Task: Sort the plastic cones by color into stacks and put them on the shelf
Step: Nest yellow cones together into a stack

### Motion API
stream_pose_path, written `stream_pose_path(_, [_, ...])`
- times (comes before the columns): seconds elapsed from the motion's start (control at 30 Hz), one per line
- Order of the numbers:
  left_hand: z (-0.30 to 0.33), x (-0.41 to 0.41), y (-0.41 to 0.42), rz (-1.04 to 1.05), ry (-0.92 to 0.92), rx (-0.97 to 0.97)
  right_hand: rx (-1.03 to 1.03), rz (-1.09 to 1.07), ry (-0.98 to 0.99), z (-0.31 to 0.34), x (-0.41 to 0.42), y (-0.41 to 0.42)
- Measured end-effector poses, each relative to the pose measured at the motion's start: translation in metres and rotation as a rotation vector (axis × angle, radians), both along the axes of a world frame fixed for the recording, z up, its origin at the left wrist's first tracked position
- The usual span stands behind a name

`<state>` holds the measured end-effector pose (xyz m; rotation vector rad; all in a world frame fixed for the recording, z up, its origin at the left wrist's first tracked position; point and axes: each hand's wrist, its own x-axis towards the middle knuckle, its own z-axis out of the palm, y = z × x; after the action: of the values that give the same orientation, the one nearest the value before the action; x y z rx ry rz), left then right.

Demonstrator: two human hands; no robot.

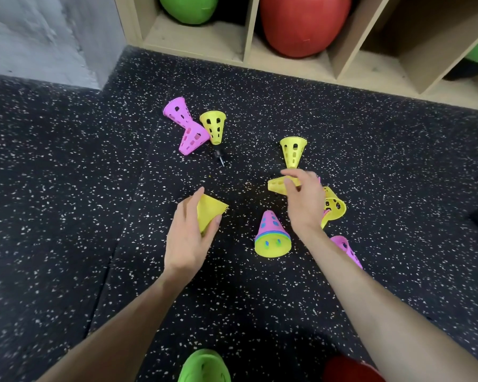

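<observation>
Wooden shelf (249,31) cubbies hold green ball (188,8) and red ball (304,23); left hand (189,235) grips yellow plastic cone (209,212), right hand (305,201), fingers loose, half-hides others.

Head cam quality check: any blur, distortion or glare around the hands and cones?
Head view: wide-angle bowing bends the shelf edge; light is soft and even, with no glare on the yellow cone. The right hand is slightly motion-smeared at the fingers, the left hand is sharper on its yellow cone, and the frame corners are soft.
</observation>
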<state>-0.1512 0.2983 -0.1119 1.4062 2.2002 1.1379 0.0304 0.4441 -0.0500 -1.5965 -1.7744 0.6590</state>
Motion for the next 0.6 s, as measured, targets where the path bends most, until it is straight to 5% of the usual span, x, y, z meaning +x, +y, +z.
stream_pose_path(0.6, [0.001, 0.001, 0.001, 0.017, -0.002, -0.023, -0.23, -0.132, 0.139, -0.015, 0.011, 0.003])
